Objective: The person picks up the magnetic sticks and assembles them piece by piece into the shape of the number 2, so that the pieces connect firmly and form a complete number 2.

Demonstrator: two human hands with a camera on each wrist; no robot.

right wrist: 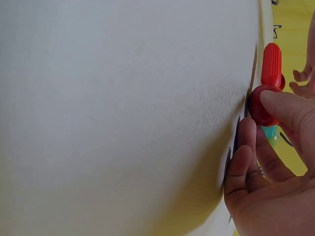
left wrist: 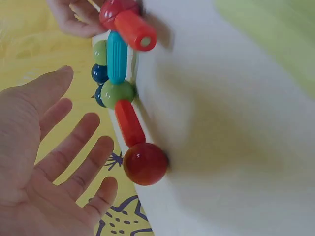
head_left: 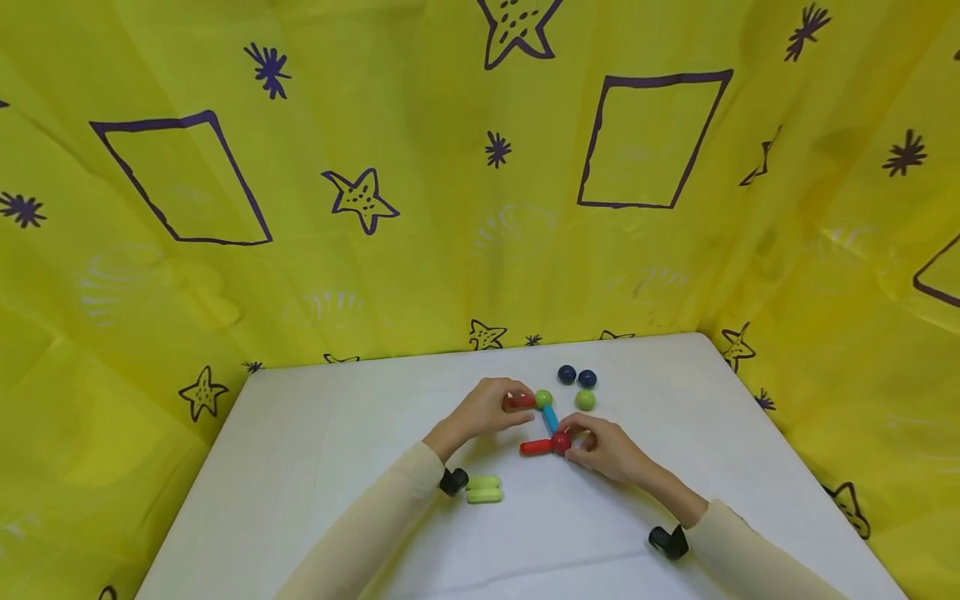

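A joined chain of toy balls and rods lies on the white table. My right hand (head_left: 609, 448) pinches a red ball (right wrist: 263, 105) between thumb and fingers. From that ball run a short red rod (head_left: 535, 447) and a blue rod (head_left: 551, 418), which meets a light green ball (head_left: 543, 398). A second red rod (left wrist: 130, 123) leads from the green ball to another red ball (left wrist: 146, 163). Beside this end, my left hand (head_left: 491, 406) has its fingers spread and apart from the ball in the left wrist view; the head view mostly hides that ball.
Behind the chain sit two dark blue balls (head_left: 577, 377) and a loose light green ball (head_left: 585, 400). Two yellow-green rods (head_left: 483, 489) lie side by side near my left wrist. A yellow patterned curtain (head_left: 435, 275) borders the white table (head_left: 330, 475) at the back and sides.
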